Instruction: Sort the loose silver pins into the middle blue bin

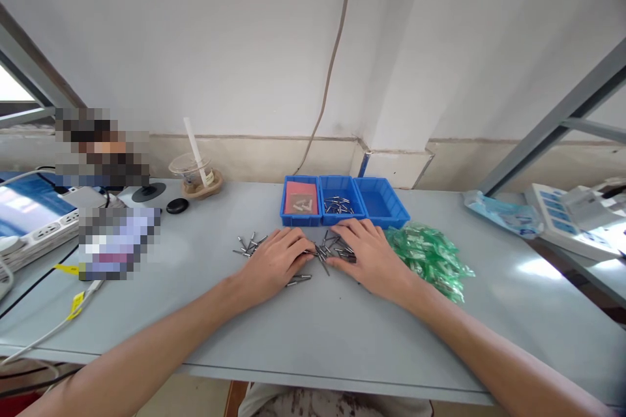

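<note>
Metal pins [323,259], loose lot, on the grey tabletop [337,339], set in from its near edge. As seen from my place: main cluster between the fingertips of both hands. Left hand [276,257]: fingers bent over pins, whether grasping I cannot tell; strays beyond its knuckles and nearward of its thumb. Right hand [366,251]: thumb and forefinger parted, pins in the gap. Further pins: middle blue bin [335,187], by the far edge. Green plastic packets [433,257]: beside the right wrist.
</note>
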`<state>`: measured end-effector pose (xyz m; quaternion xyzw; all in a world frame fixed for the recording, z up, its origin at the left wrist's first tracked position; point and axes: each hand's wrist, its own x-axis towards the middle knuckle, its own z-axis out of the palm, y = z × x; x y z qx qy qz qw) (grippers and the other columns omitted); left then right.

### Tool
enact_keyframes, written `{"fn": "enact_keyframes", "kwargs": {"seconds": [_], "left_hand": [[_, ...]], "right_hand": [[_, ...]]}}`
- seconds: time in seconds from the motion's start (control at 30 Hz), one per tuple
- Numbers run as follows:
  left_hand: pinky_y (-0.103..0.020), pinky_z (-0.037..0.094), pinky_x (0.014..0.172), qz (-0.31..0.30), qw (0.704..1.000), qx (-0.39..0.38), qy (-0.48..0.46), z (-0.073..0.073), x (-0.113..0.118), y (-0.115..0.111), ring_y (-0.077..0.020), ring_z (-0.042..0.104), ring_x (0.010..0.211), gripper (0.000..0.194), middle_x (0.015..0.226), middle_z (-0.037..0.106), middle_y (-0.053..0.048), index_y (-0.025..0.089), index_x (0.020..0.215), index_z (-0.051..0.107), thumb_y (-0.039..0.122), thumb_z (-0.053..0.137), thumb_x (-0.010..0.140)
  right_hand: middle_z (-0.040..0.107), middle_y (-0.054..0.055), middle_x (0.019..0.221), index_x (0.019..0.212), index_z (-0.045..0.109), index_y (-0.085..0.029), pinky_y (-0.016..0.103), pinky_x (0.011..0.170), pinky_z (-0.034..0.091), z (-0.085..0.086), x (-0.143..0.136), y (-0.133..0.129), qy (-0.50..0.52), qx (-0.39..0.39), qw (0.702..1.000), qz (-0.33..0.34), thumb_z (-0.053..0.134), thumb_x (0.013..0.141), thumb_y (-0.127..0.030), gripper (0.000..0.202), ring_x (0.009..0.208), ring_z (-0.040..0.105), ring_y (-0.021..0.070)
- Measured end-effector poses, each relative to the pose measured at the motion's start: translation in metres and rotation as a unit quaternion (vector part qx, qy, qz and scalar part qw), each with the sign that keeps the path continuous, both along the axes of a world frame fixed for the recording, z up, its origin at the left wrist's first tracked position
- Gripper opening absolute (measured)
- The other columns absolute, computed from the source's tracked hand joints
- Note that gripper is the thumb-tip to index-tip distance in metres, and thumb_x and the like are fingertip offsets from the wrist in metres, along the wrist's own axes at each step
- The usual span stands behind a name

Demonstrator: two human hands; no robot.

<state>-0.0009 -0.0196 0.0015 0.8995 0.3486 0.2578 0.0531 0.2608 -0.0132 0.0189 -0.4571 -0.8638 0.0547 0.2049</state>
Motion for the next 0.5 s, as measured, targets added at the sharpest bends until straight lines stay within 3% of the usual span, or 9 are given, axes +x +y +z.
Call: {"fn": "enact_keyframes", "kwargs": {"seconds": [0.07,0.23,0.5], "left_hand": [[-0.037,0.046,0.088,0.005,1.000,0.002,0.004,0.0005,0.0002,-0.0004,-0.0211,0.059,0.097,0.019,0.107,0.066,-0.005,0.021,0.112,0.063,0.027,0.045,0.113],[-0.038,0.044,0.088,0.017,1.000,-0.005,0.015,0.0007,0.0000,-0.0013,-0.0216,0.059,0.097,0.022,0.107,0.066,-0.005,0.022,0.111,0.065,0.029,0.045,0.113],[-0.038,0.044,0.088,0.026,1.000,-0.009,0.010,0.0033,0.0008,-0.0029,-0.0214,0.060,0.096,0.019,0.107,0.066,-0.005,0.022,0.109,0.066,0.031,0.049,0.112]], "right_hand": [[0.066,0.012,0.131,0.137,0.063,-0.026,0.052,0.095,0.049,-0.0028,0.0005,0.0005,-0.041,0.001,0.999,0.001,0.065,0.102,-0.047,0.040,0.115,0.057,0.0337],[0.070,0.009,0.112,0.111,0.068,-0.026,0.044,0.085,0.046,-0.0032,0.0031,0.0046,-0.036,-0.012,0.999,0.007,0.054,0.108,-0.028,0.014,0.102,0.058,0.0294],[0.070,0.007,0.107,0.102,0.065,-0.026,0.043,0.088,0.045,-0.0011,0.0023,0.0059,0.062,-0.033,0.997,0.008,0.053,0.107,-0.024,0.013,0.100,0.060,0.0275]]}}
